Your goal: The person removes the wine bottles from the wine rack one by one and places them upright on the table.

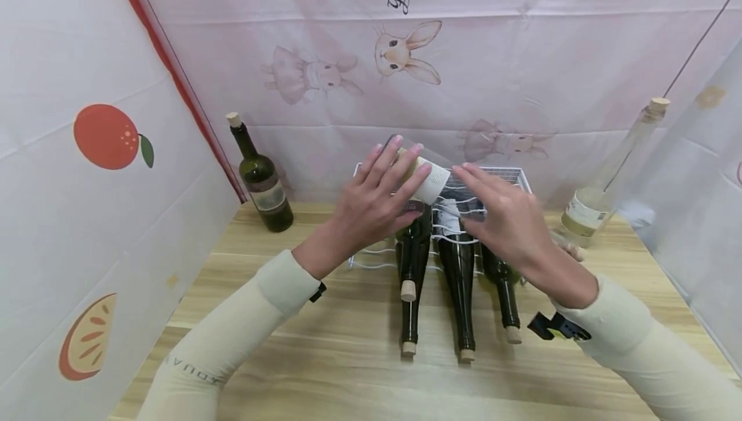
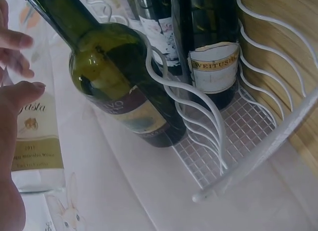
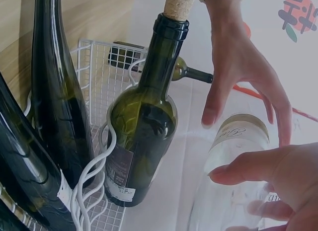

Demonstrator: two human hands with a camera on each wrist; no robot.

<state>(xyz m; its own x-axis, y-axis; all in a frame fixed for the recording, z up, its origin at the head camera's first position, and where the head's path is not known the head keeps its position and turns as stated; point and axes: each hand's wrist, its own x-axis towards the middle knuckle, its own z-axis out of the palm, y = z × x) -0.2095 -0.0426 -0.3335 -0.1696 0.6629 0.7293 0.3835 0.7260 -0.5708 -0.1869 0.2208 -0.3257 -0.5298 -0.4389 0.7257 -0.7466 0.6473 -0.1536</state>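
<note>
A clear glass bottle [image 1: 435,181] with a white label lies tilted between my hands above the wire rack. My right hand [image 1: 513,224] holds it, thumb across the glass [image 3: 218,201] and fingers behind it. My left hand [image 1: 373,199] reaches over its base end, fingers straight and spread; in the right wrist view the left thumb and fingers stand apart around the base. Just below, a green wine bottle [image 2: 119,92] with a cork leans in the white rack [image 2: 251,154]. Dark bottles [image 1: 458,266] lie beside and beneath it, corks toward me.
A corked green bottle [image 1: 265,192] stands at the table's back left. On the back right is a corked clear bottle [image 1: 584,212] with a pale label. Printed cloth walls rise close behind and beside the wooden table [image 1: 324,356].
</note>
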